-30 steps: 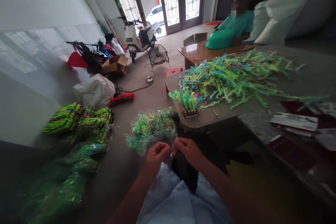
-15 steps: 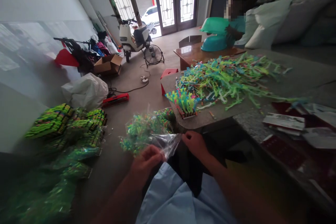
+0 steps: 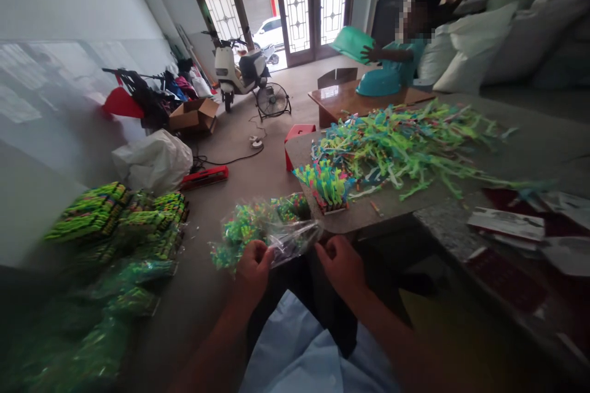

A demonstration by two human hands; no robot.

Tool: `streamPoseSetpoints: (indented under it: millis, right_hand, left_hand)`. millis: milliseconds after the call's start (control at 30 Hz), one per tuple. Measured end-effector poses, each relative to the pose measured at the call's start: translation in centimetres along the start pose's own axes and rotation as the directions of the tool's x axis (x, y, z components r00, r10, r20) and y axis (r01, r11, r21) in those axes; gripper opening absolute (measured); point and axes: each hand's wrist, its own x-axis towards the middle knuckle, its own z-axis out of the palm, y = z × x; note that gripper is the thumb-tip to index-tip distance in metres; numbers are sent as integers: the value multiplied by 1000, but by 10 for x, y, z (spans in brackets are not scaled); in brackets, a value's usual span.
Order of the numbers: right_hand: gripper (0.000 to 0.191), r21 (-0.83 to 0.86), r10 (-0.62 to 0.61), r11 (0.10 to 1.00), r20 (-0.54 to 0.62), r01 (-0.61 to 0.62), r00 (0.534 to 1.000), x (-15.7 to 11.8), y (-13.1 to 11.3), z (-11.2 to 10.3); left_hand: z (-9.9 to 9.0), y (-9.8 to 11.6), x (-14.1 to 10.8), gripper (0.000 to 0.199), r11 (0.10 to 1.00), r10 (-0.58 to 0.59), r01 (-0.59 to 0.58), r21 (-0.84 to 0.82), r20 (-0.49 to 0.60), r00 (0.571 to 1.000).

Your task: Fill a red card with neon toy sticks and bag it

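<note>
A clear plastic bag is stretched between my two hands, above my lap. My left hand pinches its left edge with curled fingers. At the other side my right hand is closed on the bag's right edge. Just beyond the bag, low by the table, lie bagged green and multicoloured pieces. Close to my right hand, on the table corner, stands a tight upright bundle of sticks with bright green, blue and pink tops.
A loose heap of similar green and blue pieces covers part of the grey table. Packed bundles lie on the floor at left. Across the table a person holds a green basin. Papers lie at right.
My left hand has moved up and the bag is spread wider and flatter between my hands. The person across has swung the green basin leftward, away from the blue one.
</note>
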Motion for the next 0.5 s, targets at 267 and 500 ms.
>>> streamPoseSetpoints:
  millis: [267,500]
  right_hand:
    - [18,149,-621,782,107,605,777,-14,-52,-8]
    - [25,-104,-211,938,589,332,780,2,-35,9]
  left_hand:
    - [16,17,-18,20,992,108,-119,49,184,977]
    - [16,14,-28,25,983,175,-185,6,292,940]
